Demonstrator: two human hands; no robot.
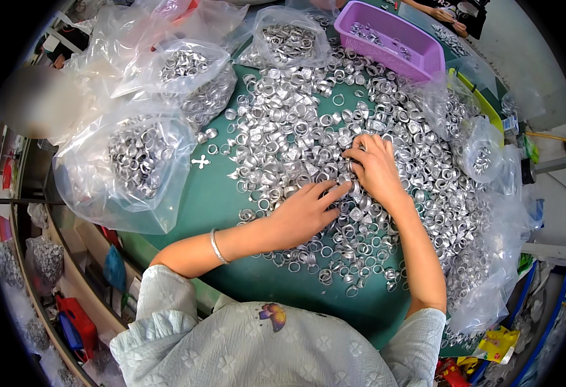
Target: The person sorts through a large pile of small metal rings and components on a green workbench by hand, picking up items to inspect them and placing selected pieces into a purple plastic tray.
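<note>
A broad heap of silver-coloured metal rings point(283, 122) covers much of the green tabletop point(225, 193). My left hand point(303, 216), with a silver bangle point(216, 247) on its wrist, lies palm down over the middle of the heap, fingers stretched and apart. Just beyond it to the right, my right hand point(376, 169) has its thumb and fingers bent together among the rings; whatever is between the fingertips is too small to make out. Looser rings point(354, 258) lie on the near side, and a small silver cross point(200, 162) sits alone left of the heap.
Clear plastic bags of rings stand at the left point(141, 161) and far side point(289, 39). A purple basket point(393, 39) holds a few rings at the far right. More plastic bags point(489, 258) line the right edge. Another person's hands point(447, 16) show beyond the basket.
</note>
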